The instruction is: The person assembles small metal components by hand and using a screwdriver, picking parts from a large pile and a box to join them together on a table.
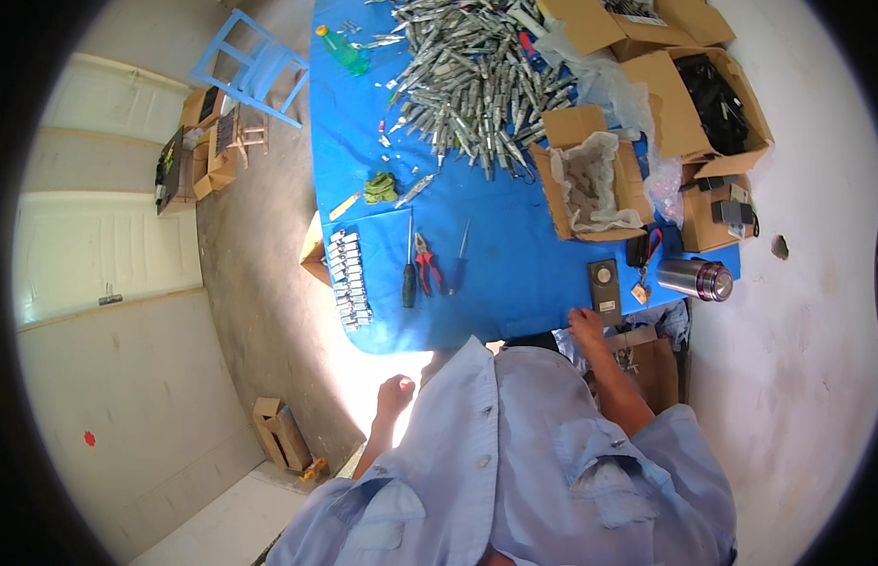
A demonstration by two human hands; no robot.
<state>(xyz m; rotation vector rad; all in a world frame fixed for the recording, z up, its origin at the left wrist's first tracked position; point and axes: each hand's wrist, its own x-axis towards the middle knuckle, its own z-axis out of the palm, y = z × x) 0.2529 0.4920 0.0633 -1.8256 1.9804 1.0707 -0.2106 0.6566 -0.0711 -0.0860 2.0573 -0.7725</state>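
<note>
My left hand (394, 394) hangs beside my body, off the table's near left edge, its fingers curled in and nothing showing in them. At the near right edge my right hand (585, 327) rests with bent fingers, holding nothing that I can see. Just beyond it lies a dark flat box-like device (605, 289) with a round dial. Red-handled pliers (426, 265), a dark-handled screwdriver (409, 274) and a slim clear-handled screwdriver (459, 257) lie on the blue-covered table (524, 274). Left of them, small metal parts (348, 278) stand in rows.
A big heap of metal pen-like tools (476, 90) covers the far table. Open cardboard boxes (590, 184) line the right, near a steel flask (694, 279) and keys (641, 291). A green bottle (344, 52) and green cloth (380, 188) lie left. A blue chair (255, 71) stands beyond.
</note>
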